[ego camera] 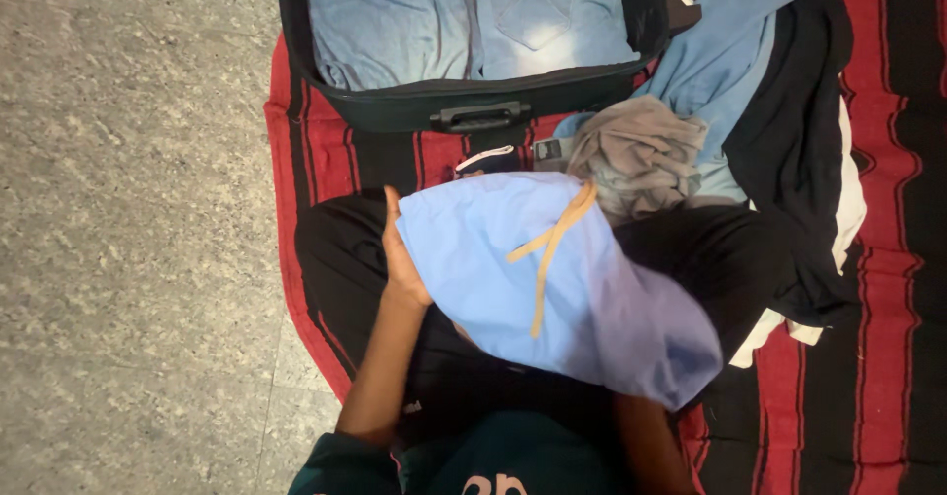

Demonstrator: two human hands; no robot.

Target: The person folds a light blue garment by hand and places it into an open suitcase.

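Observation:
A light blue garment [513,268] with a tan strap across it lies over my lap. My left hand [400,253] grips its left edge, thumb side up. My right hand is hidden under the cloth; only the forearm [646,446] shows at the bottom. Beyond my knees stands an open black suitcase [473,101] with folded blue clothes [473,17] laid inside.
A crumpled grey garment [641,155] lies right of the suitcase handle, next to a pile of blue, black and white clothes [779,110]. All rest on a red and black striped mat [878,357]. Grey stone floor [128,219] spreads to the left.

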